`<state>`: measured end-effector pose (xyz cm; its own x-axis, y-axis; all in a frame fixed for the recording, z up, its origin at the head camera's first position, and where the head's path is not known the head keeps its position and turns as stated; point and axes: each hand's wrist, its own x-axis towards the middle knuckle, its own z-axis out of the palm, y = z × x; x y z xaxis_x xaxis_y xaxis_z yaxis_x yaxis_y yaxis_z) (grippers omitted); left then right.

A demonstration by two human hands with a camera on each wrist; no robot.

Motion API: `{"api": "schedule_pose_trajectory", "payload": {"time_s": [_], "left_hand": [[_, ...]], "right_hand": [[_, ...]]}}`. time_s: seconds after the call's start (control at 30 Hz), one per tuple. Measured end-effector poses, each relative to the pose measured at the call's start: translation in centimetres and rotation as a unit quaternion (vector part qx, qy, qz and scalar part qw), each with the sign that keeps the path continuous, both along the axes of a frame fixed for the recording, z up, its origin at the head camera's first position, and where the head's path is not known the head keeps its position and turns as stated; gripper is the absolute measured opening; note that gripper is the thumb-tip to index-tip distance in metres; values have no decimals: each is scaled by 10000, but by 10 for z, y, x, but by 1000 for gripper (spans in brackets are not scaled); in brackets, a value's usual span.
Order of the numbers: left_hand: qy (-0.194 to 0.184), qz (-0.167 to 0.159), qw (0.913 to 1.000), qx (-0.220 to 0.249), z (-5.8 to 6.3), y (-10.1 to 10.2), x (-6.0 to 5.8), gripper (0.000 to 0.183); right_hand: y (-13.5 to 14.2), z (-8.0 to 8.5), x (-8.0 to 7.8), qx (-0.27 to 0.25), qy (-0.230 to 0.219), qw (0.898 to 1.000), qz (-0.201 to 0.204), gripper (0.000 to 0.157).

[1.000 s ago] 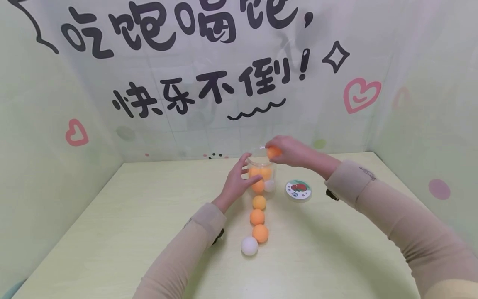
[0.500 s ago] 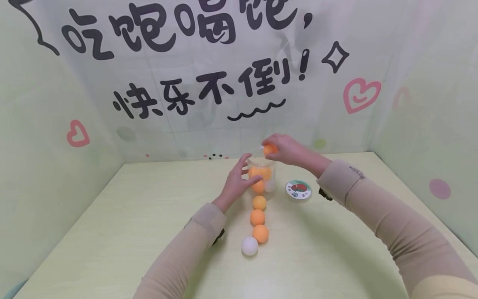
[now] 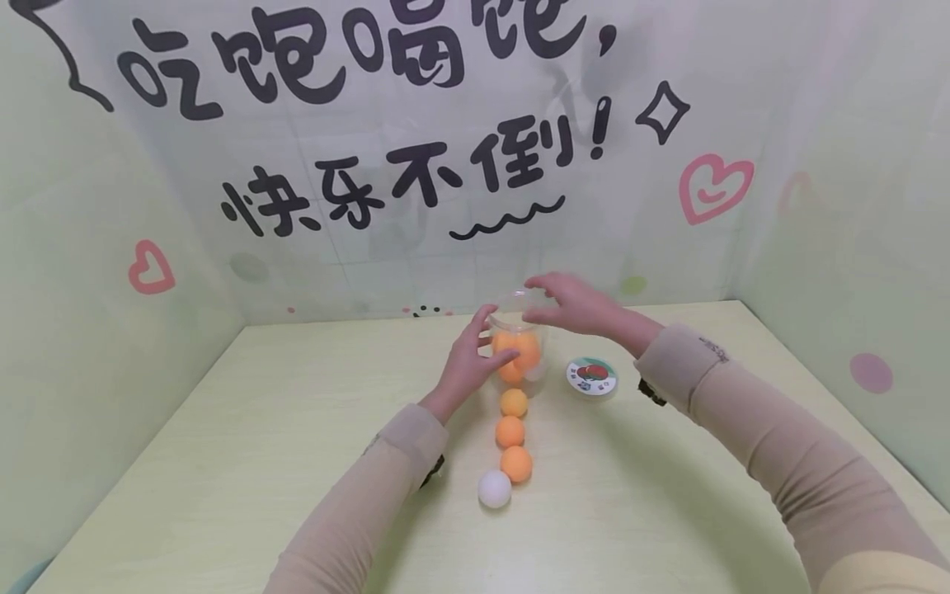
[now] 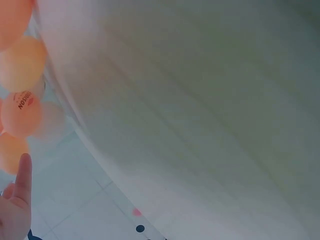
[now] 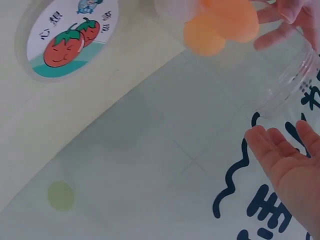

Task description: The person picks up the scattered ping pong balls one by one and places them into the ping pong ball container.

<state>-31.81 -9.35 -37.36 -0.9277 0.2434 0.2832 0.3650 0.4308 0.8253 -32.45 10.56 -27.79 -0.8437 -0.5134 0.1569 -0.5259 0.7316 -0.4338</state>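
While the left hand (image 3: 465, 363) grips the jar (image 3: 540, 356), the right hand (image 3: 575, 305) just hangs wide by its top, balls (image 3: 527, 350) inside.

Left sleeve (image 3: 334, 520) and right sleeve (image 3: 787, 441) beige, lower centre and right of frame. Broad cuffs (image 3: 411, 436); small dark lettering (image 3: 714, 349) on right. Black pieces (image 3: 433, 472) beneath both.
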Motion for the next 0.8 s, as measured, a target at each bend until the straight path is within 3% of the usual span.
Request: {"api": "schedule_pose_trajectory", "payload": {"time_s": [0.2, 0.37, 0.6, 0.8], "left_hand": [[-76, 28, 10000, -13, -1, -1, 0, 76], [-11, 3, 10000, -33, 0, 0, -1, 75], [55, -76, 10000, 5, 0, 0, -1, 74], [97, -66, 9999, -25, 1, -1, -1, 73]], "right_hand": [[11, -33, -4, -637, -478, 9967, 174, 70], [12, -58, -7, -1630, -924, 9820, 250, 75], [0, -72, -11, -2771, -1256, 9521, 317, 85], [-7, -77, -13, -3206, -1299, 9378, 277, 85]]}}
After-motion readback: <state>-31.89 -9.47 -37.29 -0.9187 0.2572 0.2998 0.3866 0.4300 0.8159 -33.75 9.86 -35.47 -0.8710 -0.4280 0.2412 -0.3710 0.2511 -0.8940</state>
